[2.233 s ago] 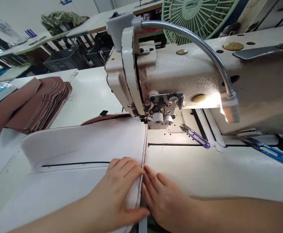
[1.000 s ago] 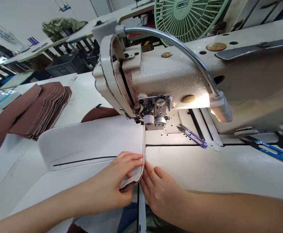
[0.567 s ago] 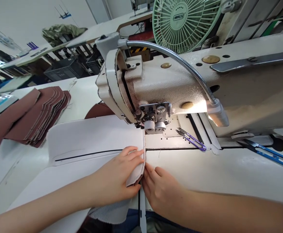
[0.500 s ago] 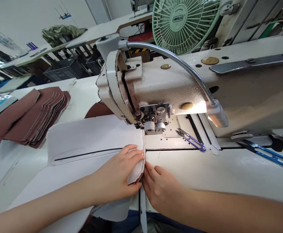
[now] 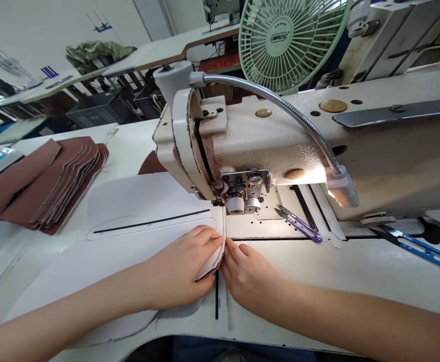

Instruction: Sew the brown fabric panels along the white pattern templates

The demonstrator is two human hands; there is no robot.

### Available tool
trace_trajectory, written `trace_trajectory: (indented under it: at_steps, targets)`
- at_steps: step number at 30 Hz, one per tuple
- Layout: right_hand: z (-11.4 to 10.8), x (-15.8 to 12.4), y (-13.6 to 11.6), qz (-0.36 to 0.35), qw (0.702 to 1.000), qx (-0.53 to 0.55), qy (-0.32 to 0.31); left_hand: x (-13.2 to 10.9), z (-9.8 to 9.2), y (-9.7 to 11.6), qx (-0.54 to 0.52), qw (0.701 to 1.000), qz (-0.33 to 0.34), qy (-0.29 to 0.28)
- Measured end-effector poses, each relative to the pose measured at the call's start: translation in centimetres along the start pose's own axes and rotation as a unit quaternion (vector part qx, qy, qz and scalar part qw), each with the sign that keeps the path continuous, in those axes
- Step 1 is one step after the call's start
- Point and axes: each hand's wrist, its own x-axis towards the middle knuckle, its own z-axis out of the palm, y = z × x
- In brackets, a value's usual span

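A large white-backed fabric panel (image 5: 129,261) with a brown underside at its edge lies under the head of a sewing machine (image 5: 242,136). Its right edge runs up to the presser area (image 5: 237,201), where the needle cannot be made out. My left hand (image 5: 185,266) grips the panel near its corner, fingers on top and thumb lower at the edge. Close beside it, my right hand (image 5: 244,271) pinches the same edge from the right, fingertips together. A black strip beside a white strip (image 5: 222,301) runs toward me below the hands. A black line (image 5: 152,221) crosses the panel.
Purple-handled thread snips (image 5: 298,224) lie on the machine bed, with blue snips (image 5: 423,249) farther right. Brown fabric pieces (image 5: 54,186) are stacked at the left. A lamp (image 5: 342,186) on a flexible neck lights the bed. Behind stands a green fan (image 5: 293,40).
The panel has moved forward and slightly right under the machine head, while both hands stay close at its edge. The machine sits slightly lower in view.
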Motion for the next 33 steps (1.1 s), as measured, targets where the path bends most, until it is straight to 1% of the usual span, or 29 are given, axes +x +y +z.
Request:
trace_trajectory:
  at_steps: [3,5,10,15,18,19,21,23,27,30,33]
  targets:
    - [-0.2,-0.1,-0.3,0.005,1.0,0.009,0.005,0.1,0.2,-0.3,0.052,0.998,0.007,-0.02]
    - [-0.3,-0.1,-0.3,0.003,1.0,0.01,0.001,0.2,0.4,-0.5,0.087,0.996,0.013,-0.019]
    - [-0.4,0.1,0.0,-0.001,1.0,-0.006,-0.016,0.9,0.8,-0.6,0.156,0.988,-0.004,-0.012]
    - [-0.4,0.2,-0.3,-0.035,0.999,-0.025,0.033,1.7,0.8,-0.8,0.193,0.981,-0.015,0.006]
    - [-0.1,0.5,-0.2,-0.036,0.999,-0.018,0.008,2.2,0.6,-0.7,0.215,0.976,-0.03,0.0]
    - [0.1,0.5,-0.1,-0.032,0.999,-0.016,0.006,2.4,0.4,-0.6,0.221,0.975,-0.035,-0.004]
    - [0.4,0.6,0.3,-0.024,0.999,-0.018,0.023,2.7,-0.1,-0.3,0.227,0.973,-0.047,-0.021]
    - [0.8,0.7,0.6,-0.019,0.999,-0.02,0.041,3.1,-0.8,0.1,0.22,0.972,-0.064,-0.05]
    - [1.3,0.8,1.2,-0.007,0.999,-0.026,0.033,4.0,-1.7,0.6,0.193,0.97,-0.106,-0.103]
    - [1.3,0.9,1.6,0.001,0.999,-0.046,0.025,4.3,-2.0,0.9,0.209,0.965,-0.116,-0.103]
    - [1.1,1.0,1.8,0.007,0.998,-0.06,0.027,4.0,-2.2,1.3,0.243,0.956,-0.125,-0.111]
